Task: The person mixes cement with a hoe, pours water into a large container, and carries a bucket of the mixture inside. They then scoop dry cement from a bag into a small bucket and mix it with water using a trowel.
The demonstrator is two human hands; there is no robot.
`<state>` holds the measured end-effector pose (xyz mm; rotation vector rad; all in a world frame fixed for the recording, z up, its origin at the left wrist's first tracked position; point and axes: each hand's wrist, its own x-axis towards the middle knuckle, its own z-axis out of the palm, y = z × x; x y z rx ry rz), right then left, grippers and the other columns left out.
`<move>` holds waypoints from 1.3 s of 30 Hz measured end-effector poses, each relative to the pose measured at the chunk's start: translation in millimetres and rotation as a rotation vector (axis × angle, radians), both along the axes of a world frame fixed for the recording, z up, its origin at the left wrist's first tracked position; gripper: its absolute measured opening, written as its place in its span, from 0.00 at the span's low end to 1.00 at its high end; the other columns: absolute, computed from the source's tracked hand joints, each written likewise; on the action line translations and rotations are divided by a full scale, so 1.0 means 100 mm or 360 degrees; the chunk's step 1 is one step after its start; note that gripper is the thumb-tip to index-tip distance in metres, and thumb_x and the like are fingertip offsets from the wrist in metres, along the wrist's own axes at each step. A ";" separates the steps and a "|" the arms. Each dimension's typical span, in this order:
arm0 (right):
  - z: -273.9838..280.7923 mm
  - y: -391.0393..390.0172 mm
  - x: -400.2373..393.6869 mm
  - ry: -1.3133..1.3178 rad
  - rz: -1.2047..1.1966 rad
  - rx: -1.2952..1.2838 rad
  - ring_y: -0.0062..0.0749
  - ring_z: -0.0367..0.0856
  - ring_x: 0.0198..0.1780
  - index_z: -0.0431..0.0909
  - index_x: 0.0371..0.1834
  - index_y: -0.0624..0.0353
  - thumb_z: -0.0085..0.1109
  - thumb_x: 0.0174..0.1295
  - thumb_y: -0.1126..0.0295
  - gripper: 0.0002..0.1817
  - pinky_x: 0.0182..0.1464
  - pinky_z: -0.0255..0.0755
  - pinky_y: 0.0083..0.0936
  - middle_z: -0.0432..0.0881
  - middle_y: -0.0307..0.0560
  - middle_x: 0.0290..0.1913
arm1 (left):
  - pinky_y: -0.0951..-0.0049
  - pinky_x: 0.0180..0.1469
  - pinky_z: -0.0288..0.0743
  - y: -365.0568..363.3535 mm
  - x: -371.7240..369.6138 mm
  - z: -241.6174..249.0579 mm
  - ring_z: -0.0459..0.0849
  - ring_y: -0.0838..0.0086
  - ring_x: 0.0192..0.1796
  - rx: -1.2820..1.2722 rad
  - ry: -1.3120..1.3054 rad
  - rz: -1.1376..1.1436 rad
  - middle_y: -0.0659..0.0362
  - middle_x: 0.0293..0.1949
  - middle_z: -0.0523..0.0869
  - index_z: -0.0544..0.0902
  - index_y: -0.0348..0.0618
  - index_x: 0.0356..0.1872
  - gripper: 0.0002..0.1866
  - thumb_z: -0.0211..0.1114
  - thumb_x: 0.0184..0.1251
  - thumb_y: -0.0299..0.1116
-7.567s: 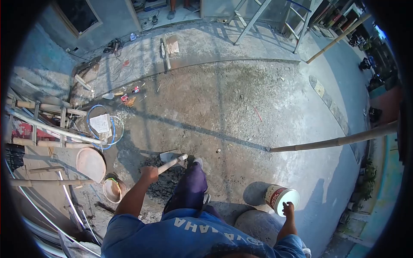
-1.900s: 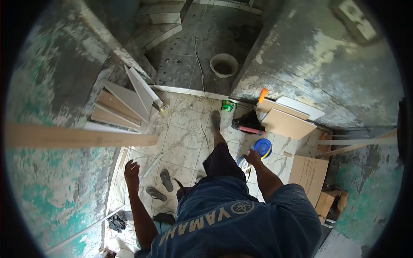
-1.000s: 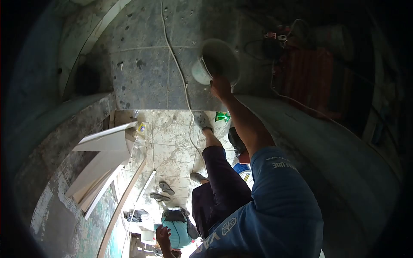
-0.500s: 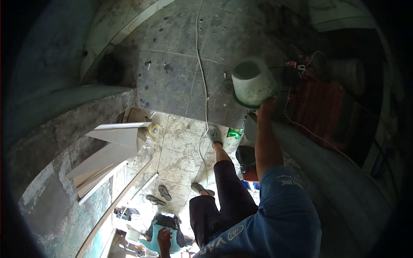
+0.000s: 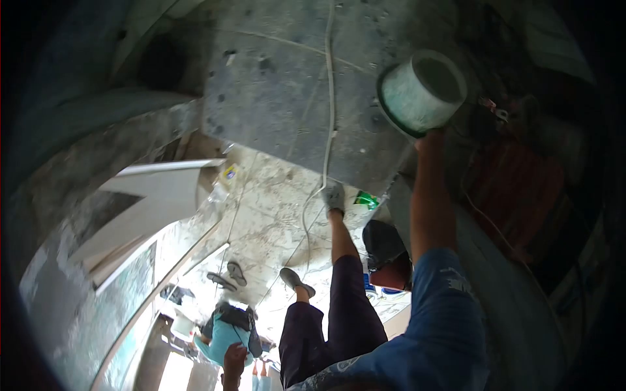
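A pale, green-stained bucket (image 5: pixel 417 94) is tilted on its side at the upper right. My right hand (image 5: pixel 430 138), arm stretched out, is closed on the bucket's edge near its wide dark rim. The inside of the bucket is hidden from me. Low at the left, my left hand (image 5: pixel 235 358) hangs with its fingers loosely bent and nothing visible in them. It overlaps the teal clothing (image 5: pixel 228 335) of another person behind it.
A pale cable (image 5: pixel 329 91) runs across the dark board (image 5: pixel 274 104) and down onto the tiled floor (image 5: pixel 261 202). White panels (image 5: pixel 163 195) lean at left. Sandals (image 5: pixel 228 277), a green packet (image 5: pixel 366 199) and a black bag (image 5: pixel 383 244) lie on the floor. A reddish object (image 5: pixel 515 195) stands right.
The bucket has moved right and upward in view and turned, still in my right hand. The view has shifted, and my left hand sits slightly further left.
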<state>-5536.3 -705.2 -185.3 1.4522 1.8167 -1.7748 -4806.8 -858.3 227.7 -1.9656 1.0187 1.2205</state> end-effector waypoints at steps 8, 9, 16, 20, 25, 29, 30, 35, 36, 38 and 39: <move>2.16 -0.62 0.60 0.0807 0.0578 -0.0550 0.46 0.61 0.68 0.53 0.69 0.61 0.64 0.53 0.49 0.46 0.65 0.62 0.45 0.60 0.55 0.68 | 0.78 0.34 0.77 0.03 -0.11 0.41 0.84 0.75 0.35 -0.0472 0.0359 -0.0025 0.53 0.35 0.85 0.74 0.35 0.51 0.19 0.61 0.62 0.33; 1.84 -0.42 0.58 0.0756 0.0862 -0.0244 0.44 0.63 0.66 0.55 0.69 0.61 0.57 0.58 0.51 0.39 0.63 0.63 0.44 0.62 0.54 0.66 | 0.78 0.34 0.77 0.05 -0.09 0.50 0.84 0.75 0.36 -0.0520 0.0389 -0.0056 0.53 0.35 0.85 0.74 0.34 0.52 0.19 0.61 0.62 0.33; 2.86 -0.91 2.15 0.2236 0.2568 0.0707 0.26 0.76 0.47 0.78 0.45 0.61 0.50 0.61 0.75 0.11 0.47 0.72 0.28 0.80 0.45 0.47 | 0.75 0.39 0.78 0.59 0.43 0.88 0.84 0.71 0.42 -0.0764 0.0790 0.0484 0.50 0.42 0.83 0.71 0.34 0.56 0.21 0.60 0.66 0.36; 4.35 -1.35 4.30 0.1618 0.3315 -0.0174 0.38 0.82 0.38 0.82 0.37 0.52 0.71 0.43 0.51 0.22 0.43 0.75 0.33 0.83 0.42 0.36 | 0.57 0.51 0.74 1.00 1.11 1.01 0.75 0.55 0.56 -0.0730 0.1057 0.1022 0.46 0.58 0.71 0.63 0.40 0.64 0.33 0.57 0.66 0.52; 5.11 -0.68 6.52 0.2411 0.4131 -0.0558 0.34 0.78 0.36 0.77 0.30 0.50 0.61 0.47 0.59 0.10 0.39 0.70 0.35 0.75 0.39 0.31 | 0.28 0.58 0.59 1.47 2.00 1.35 0.55 0.44 0.69 -0.0708 0.1449 0.2093 0.47 0.70 0.52 0.51 0.50 0.71 0.44 0.44 0.62 0.70; 5.69 -0.21 7.77 0.3022 0.4453 -0.1073 0.27 0.75 0.37 0.76 0.27 0.47 0.53 0.50 0.66 0.03 0.39 0.67 0.30 0.72 0.35 0.30 | 0.53 0.52 0.75 1.91 2.66 1.65 0.75 0.56 0.54 -0.1209 0.1536 0.2220 0.51 0.54 0.73 0.63 0.39 0.62 0.27 0.57 0.65 0.40; 5.78 -0.09 7.93 0.3080 0.4514 -0.1115 0.28 0.75 0.37 0.74 0.24 0.48 0.53 0.49 0.67 0.01 0.40 0.67 0.29 0.72 0.35 0.29 | 0.63 0.48 0.79 2.14 2.76 1.63 0.81 0.59 0.47 -0.1414 0.1339 0.2103 0.51 0.46 0.78 0.66 0.32 0.58 0.25 0.61 0.61 0.26; 6.09 -0.12 8.69 0.3466 0.4651 -0.1534 0.30 0.74 0.40 0.75 0.28 0.50 0.57 0.50 0.63 0.05 0.46 0.67 0.32 0.73 0.35 0.32 | 0.63 0.51 0.79 2.59 3.32 1.86 0.81 0.57 0.51 -0.1920 0.1363 0.2524 0.45 0.51 0.77 0.66 0.31 0.59 0.28 0.52 0.50 0.18; 6.31 -0.18 8.86 0.3289 0.4620 -0.1812 0.33 0.73 0.44 0.76 0.33 0.49 0.60 0.50 0.58 0.11 0.49 0.66 0.35 0.74 0.37 0.36 | 0.62 0.52 0.79 2.69 3.47 1.86 0.81 0.56 0.51 -0.1989 0.1364 0.2588 0.44 0.52 0.77 0.65 0.30 0.59 0.29 0.50 0.49 0.17; 6.58 -0.31 9.04 0.3024 0.4658 -0.1956 0.41 0.70 0.53 0.76 0.47 0.50 0.67 0.45 0.45 0.29 0.58 0.61 0.42 0.73 0.46 0.49 | 0.62 0.51 0.79 2.82 3.67 1.97 0.82 0.57 0.50 -0.2132 0.1320 0.2740 0.45 0.51 0.77 0.65 0.30 0.58 0.28 0.50 0.51 0.17; 6.56 -0.38 9.19 0.2894 0.4559 -0.1776 0.44 0.69 0.55 0.75 0.48 0.51 0.68 0.45 0.43 0.31 0.59 0.60 0.43 0.72 0.49 0.51 | 0.62 0.51 0.80 2.90 3.80 2.00 0.82 0.58 0.49 -0.2210 0.1322 0.2828 0.45 0.51 0.78 0.66 0.31 0.57 0.26 0.50 0.52 0.16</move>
